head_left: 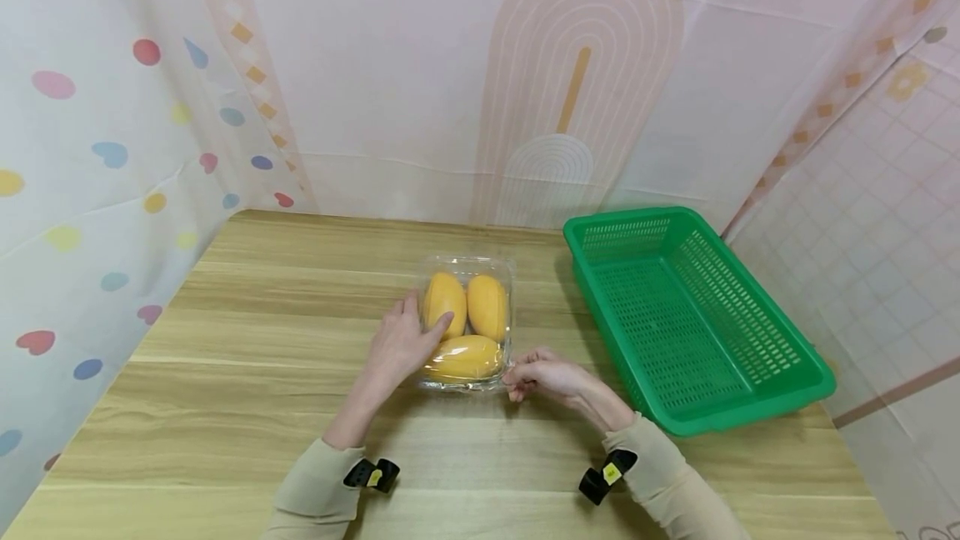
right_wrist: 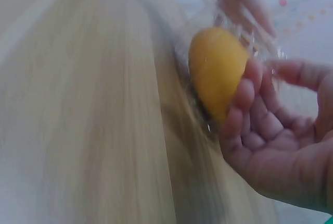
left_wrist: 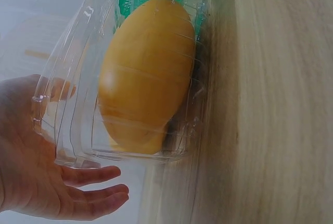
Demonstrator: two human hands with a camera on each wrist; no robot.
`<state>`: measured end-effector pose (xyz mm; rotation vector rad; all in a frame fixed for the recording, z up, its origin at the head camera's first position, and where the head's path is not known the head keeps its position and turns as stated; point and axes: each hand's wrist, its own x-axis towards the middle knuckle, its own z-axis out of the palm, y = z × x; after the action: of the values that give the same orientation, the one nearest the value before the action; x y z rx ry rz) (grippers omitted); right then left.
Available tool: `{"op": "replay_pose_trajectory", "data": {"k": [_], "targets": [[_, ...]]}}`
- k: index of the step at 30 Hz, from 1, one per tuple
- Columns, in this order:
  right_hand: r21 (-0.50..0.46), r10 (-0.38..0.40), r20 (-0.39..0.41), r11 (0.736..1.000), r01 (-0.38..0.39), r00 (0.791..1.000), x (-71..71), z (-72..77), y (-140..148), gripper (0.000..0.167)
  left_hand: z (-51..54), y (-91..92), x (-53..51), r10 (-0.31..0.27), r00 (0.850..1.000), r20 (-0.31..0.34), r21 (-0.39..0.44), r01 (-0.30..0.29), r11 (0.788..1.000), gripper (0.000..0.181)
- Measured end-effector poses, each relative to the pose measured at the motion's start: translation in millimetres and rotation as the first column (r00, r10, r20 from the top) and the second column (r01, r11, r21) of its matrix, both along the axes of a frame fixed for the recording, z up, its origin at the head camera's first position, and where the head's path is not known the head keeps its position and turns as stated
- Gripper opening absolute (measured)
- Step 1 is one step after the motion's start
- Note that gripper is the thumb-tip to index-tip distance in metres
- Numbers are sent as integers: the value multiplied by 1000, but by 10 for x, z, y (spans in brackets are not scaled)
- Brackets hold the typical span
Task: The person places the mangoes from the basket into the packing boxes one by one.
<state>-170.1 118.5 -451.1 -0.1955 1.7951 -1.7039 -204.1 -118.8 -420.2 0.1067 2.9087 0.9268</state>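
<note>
A clear plastic clamshell box lies on the table with three yellow mangoes inside. Its lid lies over the fruit, but I cannot tell whether the rim is fastened. My left hand rests at the box's left side, thumb over the lid. In the left wrist view its fingers stretch loosely past the wall, beside one large mango. At the front right corner, my right hand pinches the plastic edge between thumb and curled fingers. The right wrist view, slightly blurred, shows these fingers in front of a mango.
To the right stands a green plastic basket with slotted walls and nothing in it. The wooden table meets patterned cloth at the back and sides. Each sleeve carries a black wrist strap.
</note>
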Motion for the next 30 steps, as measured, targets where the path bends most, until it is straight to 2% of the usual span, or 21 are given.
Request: {"op": "replay_pose_trajectory", "data": {"k": [4, 10, 13, 15, 16, 18, 21, 23, 24, 26, 30], "targets": [[75, 34, -47, 997, -31, 998, -11, 4, 13, 11, 2, -4, -6, 1, 1000, -2, -3, -1, 1000, 85], [107, 99, -114, 990, -87, 989, -11, 10, 67, 30, 2, -8, -4, 3, 1000, 4, -5, -3, 1000, 85], [145, 45, -170, 989, -20, 984, -14, 27, 74, 36, 1, -9, -2, 6, 1000, 10, -7, -6, 1000, 84], [200, -42, -245, 975, 93, 969, -33, 49, 50, 41, 1, -9, 0, 9, 1000, 9, -7, -9, 1000, 84], [225, -96, -288, 960, 165, 953, -44, 63, 33, 42, 3, -8, 1, 10, 1000, 8, -8, -10, 1000, 84], [258, -199, -391, 913, 314, 899, -78, 90, -7, 38, 8, -5, 2, 8, 1000, -9, -9, -8, 1000, 84], [274, -309, -524, 821, 501, 793, -132, 153, -62, 28, 19, 4, 1, 2, 999, -44, -10, -2, 1000, 84], [272, -333, -606, 767, 581, 723, -170, 199, -86, 22, 27, 19, -1, -15, 997, -81, -17, 14, 1000, 82], [269, -338, -633, 747, 608, 696, -186, 227, -96, 20, 35, 29, -2, -25, 995, -98, -19, 23, 1000, 81], [253, -341, -679, 723, 643, 650, -223, 282, -111, 17, 52, 53, -11, -48, 989, -138, -34, 44, 998, 79], [205, -327, -744, 719, 664, 583, -309, 403, -127, 16, 118, 125, -41, -105, 969, -223, -85, 88, 992, 75]]}}
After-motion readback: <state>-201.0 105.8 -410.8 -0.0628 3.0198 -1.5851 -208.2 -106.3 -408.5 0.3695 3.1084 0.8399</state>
